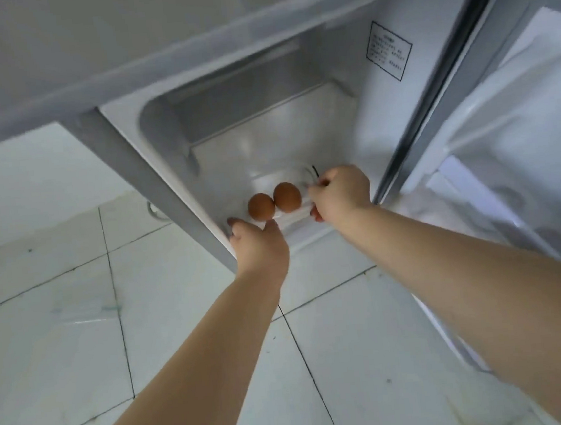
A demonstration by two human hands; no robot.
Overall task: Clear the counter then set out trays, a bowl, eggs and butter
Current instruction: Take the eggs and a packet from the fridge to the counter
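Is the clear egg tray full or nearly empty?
Nearly empty: only two brown eggs sit in the clear plastic egg tray; other slots look vacant.

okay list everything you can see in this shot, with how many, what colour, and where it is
Brown eggs: two, brown, side by side, one at and one at, in a clear tray low in the fridge.
Clear plastic egg tray: one, transparent, at the fridge's front edge.
Open fridge compartment: one, white inside.
Printed label: one, black on white, right inner wall.
Fridge door: one, white-lined, open at right.
Tiled floor: pale tiles, dark joints, below.
Left hand: at the tray's left front.
Right hand: closed on the tray's right end.
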